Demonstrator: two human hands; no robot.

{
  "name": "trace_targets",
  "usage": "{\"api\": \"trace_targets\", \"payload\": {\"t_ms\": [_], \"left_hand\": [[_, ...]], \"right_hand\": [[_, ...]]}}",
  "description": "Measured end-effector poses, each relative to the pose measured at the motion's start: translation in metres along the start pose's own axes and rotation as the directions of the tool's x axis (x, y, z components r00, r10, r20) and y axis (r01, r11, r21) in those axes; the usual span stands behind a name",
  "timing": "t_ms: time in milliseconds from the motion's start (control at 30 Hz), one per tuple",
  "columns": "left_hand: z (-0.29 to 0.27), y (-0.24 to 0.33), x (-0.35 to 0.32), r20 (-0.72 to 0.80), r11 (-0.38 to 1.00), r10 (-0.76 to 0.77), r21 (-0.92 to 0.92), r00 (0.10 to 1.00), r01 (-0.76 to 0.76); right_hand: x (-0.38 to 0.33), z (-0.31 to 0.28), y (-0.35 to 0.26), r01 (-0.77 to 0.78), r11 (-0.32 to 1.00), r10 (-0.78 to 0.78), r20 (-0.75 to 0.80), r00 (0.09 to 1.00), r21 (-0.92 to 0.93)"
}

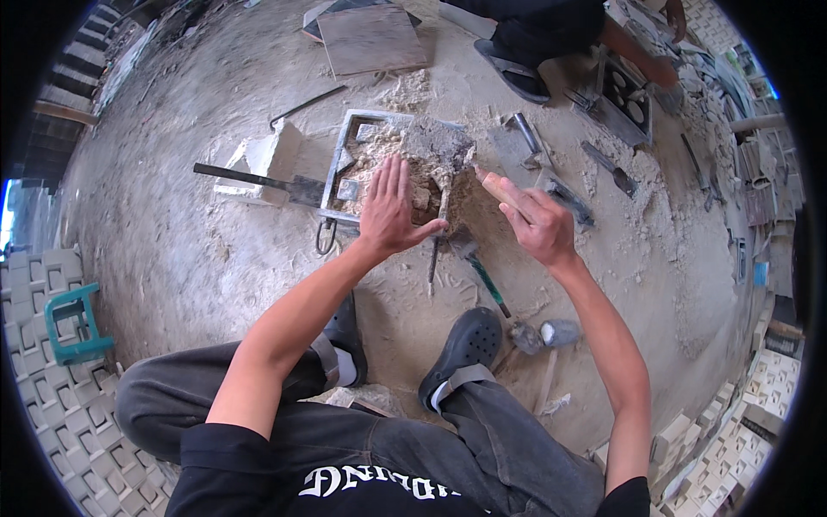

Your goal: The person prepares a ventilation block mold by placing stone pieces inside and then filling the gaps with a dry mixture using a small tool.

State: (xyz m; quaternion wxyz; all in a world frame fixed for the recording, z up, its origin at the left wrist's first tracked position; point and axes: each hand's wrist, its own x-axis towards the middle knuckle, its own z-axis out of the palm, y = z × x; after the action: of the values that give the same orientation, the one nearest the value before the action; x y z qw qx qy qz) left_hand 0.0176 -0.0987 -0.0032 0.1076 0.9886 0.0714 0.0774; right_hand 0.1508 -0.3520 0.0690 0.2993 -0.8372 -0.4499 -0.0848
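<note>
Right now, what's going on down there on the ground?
A person squats on a dusty concrete floor over a square metal mould frame filled with crumbly mortar. The left hand lies flat and open on the mortar. The right hand grips a wooden-handled tool angled toward a grey mortar lump. A green-handled tool lies by the person's shoes.

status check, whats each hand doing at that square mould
Left hand flat, open on the square metal mould, full of crumbly mix. Right hand shut on a wooden handle. Trowel lies on the ground by the mould.
</note>
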Motion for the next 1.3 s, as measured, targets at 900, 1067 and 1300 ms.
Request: {"api": "trace_targets", "payload": {"t_ms": [900, 1067, 1300], "left_hand": [[0.006, 0.032, 0.011, 0.064, 0.991, -0.122, 0.067, 0.99, 0.118], [0.025, 0.059, 0.009, 0.109, 0.998, -0.026, 0.061, 0.994, 0.019], [0.018, 0.05, 0.031, 0.144, 0.999, -0.001, 0.037, 0.99, -0.004]], "right_hand": [[-0.226, -0.066, 0.123, -0.925, 0.346, 0.926, -0.217, 0.309, 0.156], [-0.318, -0.117, 0.2, -0.998, 0.033, 0.899, -0.434, 0.052, -0.052], [-0.302, -0.133, 0.248, -0.997, -0.072, 0.938, -0.341, -0.064, -0.012]]}}
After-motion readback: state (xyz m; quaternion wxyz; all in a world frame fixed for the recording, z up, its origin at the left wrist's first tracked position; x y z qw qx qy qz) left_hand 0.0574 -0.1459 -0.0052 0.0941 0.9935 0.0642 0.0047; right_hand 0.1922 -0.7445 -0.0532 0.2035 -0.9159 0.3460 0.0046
